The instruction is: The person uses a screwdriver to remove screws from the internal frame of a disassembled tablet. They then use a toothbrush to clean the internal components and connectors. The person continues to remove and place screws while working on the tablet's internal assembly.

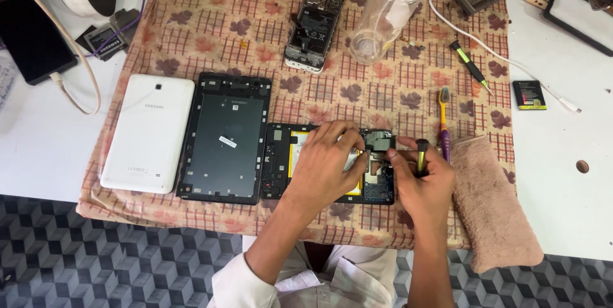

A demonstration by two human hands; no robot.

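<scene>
A white back cover (148, 133) lies flat at the far left of the patterned cloth (211, 20). Just beside it, at its 3 o'clock, is a dark inner frame (225, 137), probably laid out in a row so the parts stay in order.

Next comes the opened tablet (279, 162), its yellow battery and circuit board facing up. The left hand (327, 164) rests palm-down on it, fingers spread and pressing near the top edge, seemingly to keep it from sliding; it pins the tablet and does not clasp anything.

The right hand (424, 177) sits at the tablet's 3 o'clock edge, closed around a small yellow-and-black tool (421, 154) held upright, its thumb and forefinger reaching the board by the camera corner. The working spot thus lies between both hands, at 9 o'clock from the right grip.

A yellow toothbrush (442, 119) lies at 12 o'clock from that hand, with a folded towel (495, 206) at 3 o'clock, both within easy reach.
</scene>
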